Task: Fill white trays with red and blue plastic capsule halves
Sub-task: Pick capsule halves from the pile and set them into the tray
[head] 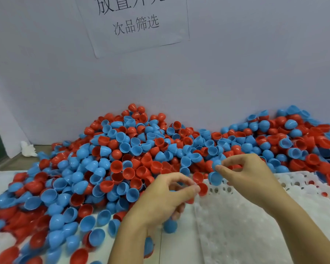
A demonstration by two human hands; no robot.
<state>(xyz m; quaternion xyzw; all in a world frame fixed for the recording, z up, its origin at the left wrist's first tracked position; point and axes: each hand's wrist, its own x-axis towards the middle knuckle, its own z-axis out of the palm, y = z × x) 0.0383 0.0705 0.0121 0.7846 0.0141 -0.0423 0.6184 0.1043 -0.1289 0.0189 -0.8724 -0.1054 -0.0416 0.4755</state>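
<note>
Two hands sorting capsule halves over a white tray

At frame centre the left hand [160, 199] pinches a red capsule half [202, 189] — the right hand [250, 172] pinches a blue capsule half [216, 163]. Both hover at the upper edge of the white tray [236, 225] at lower right; the mixed pile [107, 159] spreads across the middle — paper sign [133, 23] on the wall at top.

The light is bright and even, soft and cool, with no hard shadows anywhere. Only faint shading sits under my hands [208, 187] on the white tray [236, 225]. The tray is nearly washed out, its pockets hard to make out. The lower left corner smears with blur, and the wide lens bends the wall [255, 73] and its paper sign [133, 25] toward the edges.
</note>
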